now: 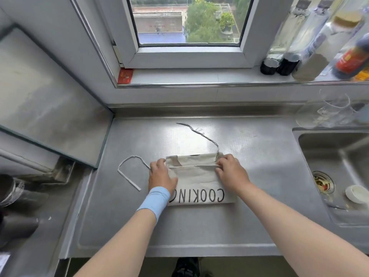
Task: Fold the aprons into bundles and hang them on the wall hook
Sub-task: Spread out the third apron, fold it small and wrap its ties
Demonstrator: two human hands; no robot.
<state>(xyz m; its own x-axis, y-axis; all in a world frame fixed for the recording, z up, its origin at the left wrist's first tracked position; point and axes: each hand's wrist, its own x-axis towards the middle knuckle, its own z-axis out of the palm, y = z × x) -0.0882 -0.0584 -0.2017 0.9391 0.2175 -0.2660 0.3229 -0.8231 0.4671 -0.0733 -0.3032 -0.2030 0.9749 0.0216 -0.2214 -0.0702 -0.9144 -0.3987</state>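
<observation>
A beige apron (196, 177) printed with "COOKING" lies folded into a small rectangle on the steel counter (199, 226). My left hand (160, 175) grips its left edge, fingers curled over the cloth. My right hand (231, 172) grips the right edge near the top fold, fingers curled on the fabric. One grey strap (129, 170) loops out to the left of the apron. A second strap (201, 134) snakes from the upper right corner toward the back of the counter. No wall hook is in view.
A steel sink (337, 170) with a white lid lies to the right. Glasses (331, 112) stand behind it. Bottles and jars (311, 48) line the window sill. A raised steel panel (50, 100) borders the counter on the left.
</observation>
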